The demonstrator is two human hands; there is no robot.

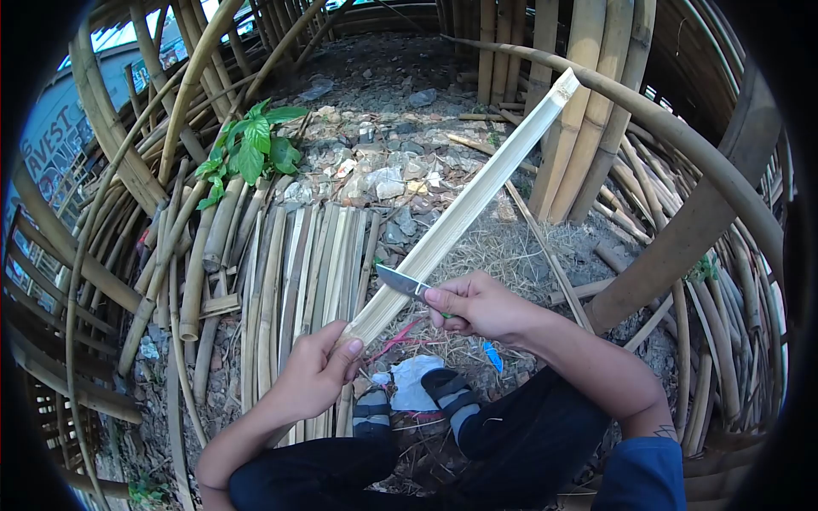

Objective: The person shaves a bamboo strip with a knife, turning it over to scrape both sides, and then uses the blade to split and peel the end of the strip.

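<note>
A long split bamboo strip (477, 200) slants up and to the right from my lap, its pale inner face toward me. My left hand (317, 368) is closed around its lower end, thumb on top. In my right hand (481, 308) is a knife (400, 281), thumb pressed near the base of the blade. The blade lies across the strip a short way above my left hand, pointing up and left. Most of the knife's handle is hidden in my fingers.
Several split bamboo slats (298, 272) lie side by side ahead on the left. Thick bamboo poles (588, 111) stand at the right, and a curved pole (682, 145) arches over. A leafy plant (256, 146) grows at left. A blue wrapper (492, 356) lies near my sandals (452, 393).
</note>
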